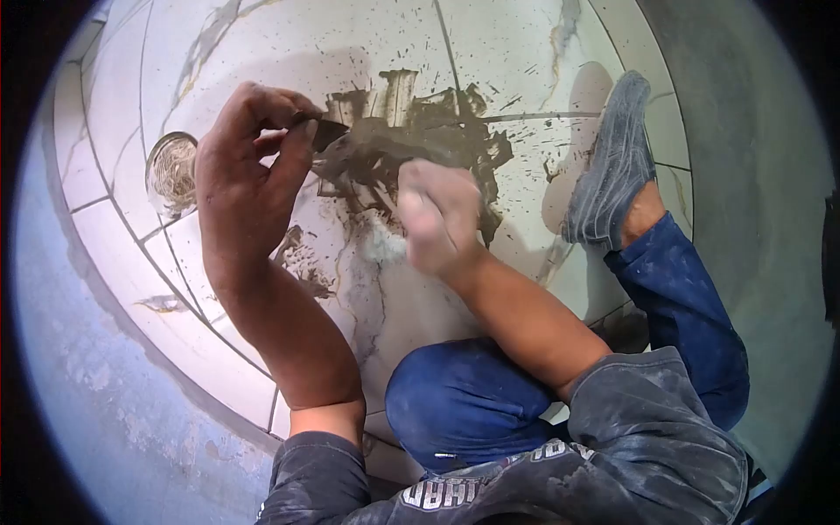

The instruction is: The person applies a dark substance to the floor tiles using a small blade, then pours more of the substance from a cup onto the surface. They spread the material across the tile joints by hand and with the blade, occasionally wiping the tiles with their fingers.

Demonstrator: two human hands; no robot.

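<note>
Two bare hands work over a white marble-look tiled floor (525, 52) in the head view. The left hand (249, 171) pinches a small dark scraper blade (325, 133) between thumb and fingers, its tip touching the brown smeared patch (411, 140) just right of it. The right hand (440, 214), blurred, seems loosely clenched over the patch's lower edge. A round drain (171, 172) lies just left of the left hand.

Marble-look tiled floor (262, 35), brown grout smear (411, 131), round drain (171, 171)
</note>
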